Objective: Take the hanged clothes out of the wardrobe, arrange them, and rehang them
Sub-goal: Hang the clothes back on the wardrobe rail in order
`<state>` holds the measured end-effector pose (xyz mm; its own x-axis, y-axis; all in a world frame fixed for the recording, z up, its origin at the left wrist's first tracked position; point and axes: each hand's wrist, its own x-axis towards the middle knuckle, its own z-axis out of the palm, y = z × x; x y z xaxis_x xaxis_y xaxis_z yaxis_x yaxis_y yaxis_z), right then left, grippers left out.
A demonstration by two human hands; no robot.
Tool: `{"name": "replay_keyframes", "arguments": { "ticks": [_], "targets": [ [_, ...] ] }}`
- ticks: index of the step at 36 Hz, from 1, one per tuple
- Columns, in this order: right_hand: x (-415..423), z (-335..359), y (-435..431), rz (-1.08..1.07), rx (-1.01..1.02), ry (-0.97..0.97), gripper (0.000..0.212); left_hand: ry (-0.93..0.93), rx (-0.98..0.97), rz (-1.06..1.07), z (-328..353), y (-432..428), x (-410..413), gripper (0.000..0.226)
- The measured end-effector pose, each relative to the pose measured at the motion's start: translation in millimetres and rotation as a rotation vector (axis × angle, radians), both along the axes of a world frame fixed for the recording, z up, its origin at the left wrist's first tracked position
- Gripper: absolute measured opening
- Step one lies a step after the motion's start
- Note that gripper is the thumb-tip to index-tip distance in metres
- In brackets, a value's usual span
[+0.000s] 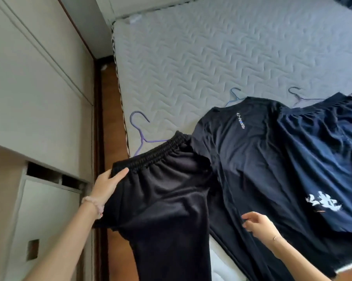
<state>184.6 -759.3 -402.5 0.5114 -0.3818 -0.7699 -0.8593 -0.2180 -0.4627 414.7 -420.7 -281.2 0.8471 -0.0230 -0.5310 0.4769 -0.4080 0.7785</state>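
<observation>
Right hand: the right hand hovered low over the black T-shirt, fingers loosely curled. Whether they nipped the cloth, I could not tell.
Left hand: the left hand had the corner of the waistband, thumb on top and fingers tucked beneath, with a pale bead bracelet at the wrist.
Black trousers: the black trousers were of soft matte fabric with a ribbed, gathered elastic band. They hung from that grip, the legs draping down off the bed's edge.
T-shirt: smooth and faintly shiny, it lay flat just right of the held waistband, with small lettering near the collar.
Navy shorts: the navy shorts were silky and rippled, with a white print, and lay beyond the right hand, overlapping the T-shirt's far side.
Hangers: all thin wire. The purple hanger poked out just above the held waistband, the blue hanger showed at the T-shirt collar, and the grey hanger sat above the shorts.
Mattress: the mattress, grey with quilted zigzag stitching, carried all three garments.
Wardrobe: the wardrobe had pale flat panels and stood left of the gripping hand. It showed two small dark openings, contents unseen.
</observation>
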Motion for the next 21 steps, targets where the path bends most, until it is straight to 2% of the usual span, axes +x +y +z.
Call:
{"name": "replay_keyframes", "arguments": {
  "ticks": [4,14,21],
  "targets": [
    [-16,25,15,-0.037,0.049,-0.056,0.024,-0.02,-0.011,0.122,52,29,-41,0.027],
    [-57,68,31,-0.068,0.175,-0.19,0.026,-0.346,-0.048,0.163,180,26,-145,0.018],
    [-128,93,10,-0.007,0.208,-0.265,0.025,-0.463,-0.091,0.252,218,-2,-262,0.012]
  ]
}}
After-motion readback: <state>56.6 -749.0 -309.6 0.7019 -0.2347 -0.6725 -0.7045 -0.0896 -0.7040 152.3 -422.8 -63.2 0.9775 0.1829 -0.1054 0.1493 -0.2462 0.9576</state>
